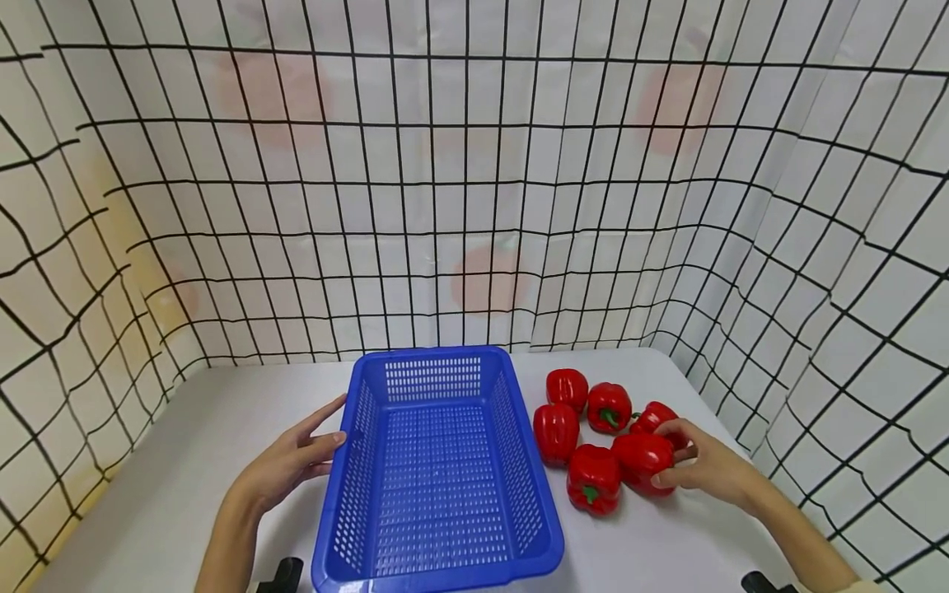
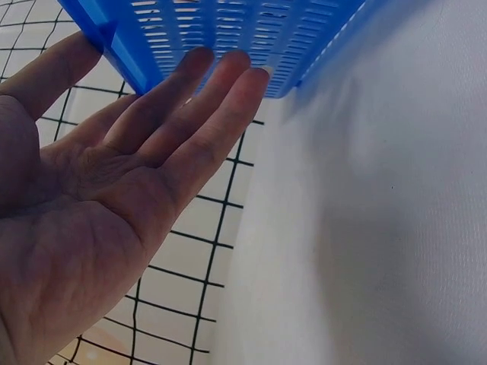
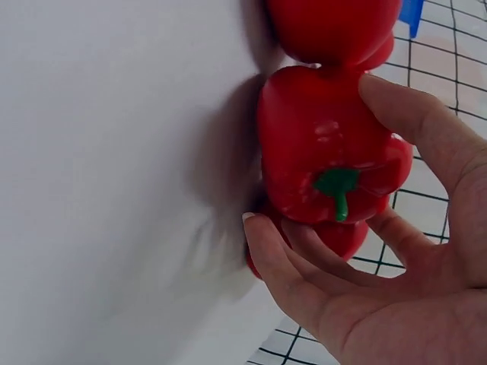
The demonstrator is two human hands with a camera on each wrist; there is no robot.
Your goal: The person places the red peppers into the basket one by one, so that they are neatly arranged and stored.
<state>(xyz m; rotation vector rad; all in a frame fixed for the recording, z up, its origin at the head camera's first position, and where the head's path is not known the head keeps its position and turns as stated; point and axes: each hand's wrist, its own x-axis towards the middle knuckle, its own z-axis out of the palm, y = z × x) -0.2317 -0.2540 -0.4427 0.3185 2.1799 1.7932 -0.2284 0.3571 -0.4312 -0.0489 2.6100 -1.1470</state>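
A white backdrop (image 1: 485, 91) with black grid lines (image 1: 466, 125) rises behind and beside the white desk (image 1: 215, 428) on my feed. In the head view I have a blue basket (image 1: 437, 486) on the desk, its slotted floor bare. To the right of the basket I count 6 red bell peppers (image 1: 610, 406) gathered in a loose cluster. The left hand (image 1: 285, 465) is at the basket's left side, its fingers extended, not curled. The right hand (image 1: 708, 469) reaches to the pepper side of the basket and pinches a red pepper (image 1: 641, 461) lying on its side, among those farthest from the basket.

From the left wrist I see the thumb reaching the basket's edge, and the other fingers stretched out in front of its slotted outer wall; I can't tell how firmly they press.

From the right wrist I see the thumb and curled fingers on opposite sides of the held pepper, its green stem (image 3: 337, 182) facing me. 2 other peppers show around it, and a blue corner of the basket peeks in beyond.
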